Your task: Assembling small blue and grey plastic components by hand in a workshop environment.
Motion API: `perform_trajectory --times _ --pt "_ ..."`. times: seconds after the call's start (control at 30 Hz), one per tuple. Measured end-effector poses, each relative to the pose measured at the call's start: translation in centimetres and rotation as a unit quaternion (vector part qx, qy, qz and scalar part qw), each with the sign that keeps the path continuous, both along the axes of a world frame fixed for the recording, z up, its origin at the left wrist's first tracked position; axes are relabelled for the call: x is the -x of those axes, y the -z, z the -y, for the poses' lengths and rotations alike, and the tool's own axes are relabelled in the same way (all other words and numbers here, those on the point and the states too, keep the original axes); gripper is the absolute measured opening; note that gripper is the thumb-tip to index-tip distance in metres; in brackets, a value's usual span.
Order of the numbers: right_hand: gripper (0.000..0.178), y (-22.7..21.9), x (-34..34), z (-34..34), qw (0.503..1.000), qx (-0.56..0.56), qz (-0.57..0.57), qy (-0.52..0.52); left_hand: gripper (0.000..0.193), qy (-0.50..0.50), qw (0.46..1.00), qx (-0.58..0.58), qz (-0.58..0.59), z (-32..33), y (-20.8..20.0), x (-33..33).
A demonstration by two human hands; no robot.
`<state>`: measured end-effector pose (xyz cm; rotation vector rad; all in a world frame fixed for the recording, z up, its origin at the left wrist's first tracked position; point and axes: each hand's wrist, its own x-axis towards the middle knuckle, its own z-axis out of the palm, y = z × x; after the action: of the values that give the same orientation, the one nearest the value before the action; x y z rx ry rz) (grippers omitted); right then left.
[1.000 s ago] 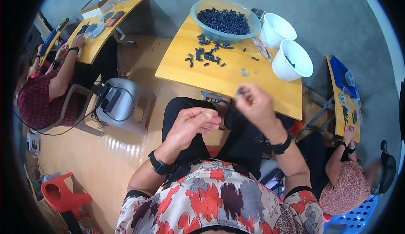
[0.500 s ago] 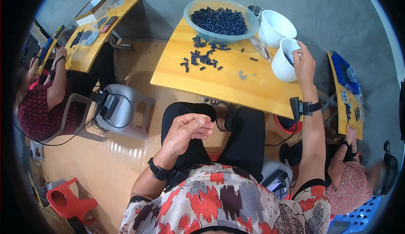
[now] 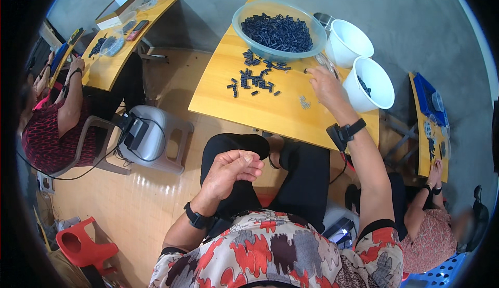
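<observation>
My right hand (image 3: pixel 327 88) is over the right part of the table, its fingertips closed at a small black plastic piece (image 3: pixel 305 71). My left hand (image 3: pixel 231 172) hovers above my lap, thumb pressed against curled fingers; anything between them is too small to make out. To the left of my right hand lie several loose black pieces (image 3: pixel 254 80). Below its fingers is a little group of small clear-grey bits (image 3: pixel 304 102). A white bucket (image 3: pixel 382 85) with black pieces inside stands beside my right wrist.
Farther back, a wide translucent basin (image 3: pixel 244 31) holds a heap of black pieces (image 3: pixel 278 32). Another white bucket (image 3: pixel 340 54) and a metal cup (image 3: pixel 323 20) stand next to it. People work at side tables left and right. A grey stool (image 3: pixel 156 132) and red chair (image 3: pixel 86 246) are at left.
My right hand has left the white bucket's rim and moved left onto the table, reaching a loose black piece. The bucket has tilted back less toward me. My left hand keeps its pose.
</observation>
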<state>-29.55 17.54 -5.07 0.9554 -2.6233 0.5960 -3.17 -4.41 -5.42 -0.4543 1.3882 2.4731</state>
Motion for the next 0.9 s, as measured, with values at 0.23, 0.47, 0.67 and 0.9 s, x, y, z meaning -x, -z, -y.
perform_trajectory --times 0.23,0.47,0.67,0.9 --pt "0.023 4.0 4.9 0.1 0.988 -0.068 -0.132 -0.038 0.022 0.005 1.0 0.001 -0.003 0.4 0.2 0.7" --pt "0.016 3.5 4.6 0.0 0.995 -0.096 -0.037 -0.003 0.022 0.008 1.0 -0.003 0.003 0.3 0.2 1.3" --pt "0.011 -1.8 -3.9 2.2 0.989 0.101 0.098 -0.05 0.022 0.004 1.0 -0.001 -0.031 0.1 -0.1 1.0" --pt "0.028 -3.6 -14.9 1.5 0.778 0.432 0.444 -0.106 0.022 -0.004 0.994 0.028 -0.102 -1.2 -2.3 1.2"
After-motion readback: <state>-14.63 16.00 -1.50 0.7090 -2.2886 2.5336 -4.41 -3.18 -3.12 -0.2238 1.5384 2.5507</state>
